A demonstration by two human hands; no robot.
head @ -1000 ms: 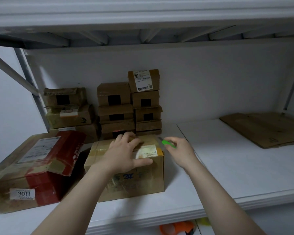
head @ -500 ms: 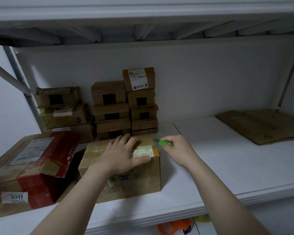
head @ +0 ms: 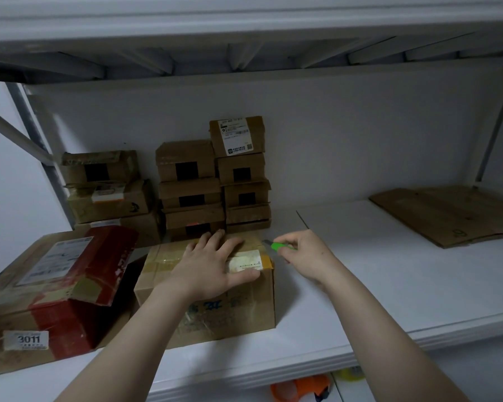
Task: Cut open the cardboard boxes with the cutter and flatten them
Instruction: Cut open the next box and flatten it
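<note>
Left hand (head: pixel 212 268) pressed flat on the taped box (head: pixel 209 297) at the shelf (head: pixel 389 285) front, right hand (head: pixel 305 253) gripping the green cutter (head: pixel 276 245) at its top far corner, flattened cardboard (head: pixel 453 216) lying far right, stacked boxes (head: pixel 212 184) apparently untouched behind.

Twelve closed brown cardboard boxes stand on the white shelf (head: pixel 389 274): ten small ones stacked at the back (head: pixel 215 181), one large box with red tape (head: pixel 50 288), and one medium taped box (head: pixel 209 309). One pile of flattened brown cardboard (head: pixel 453 216) lies at the right; its sheet count cannot be told. One green cutter (head: pixel 279 245) and two hands are present.
</note>
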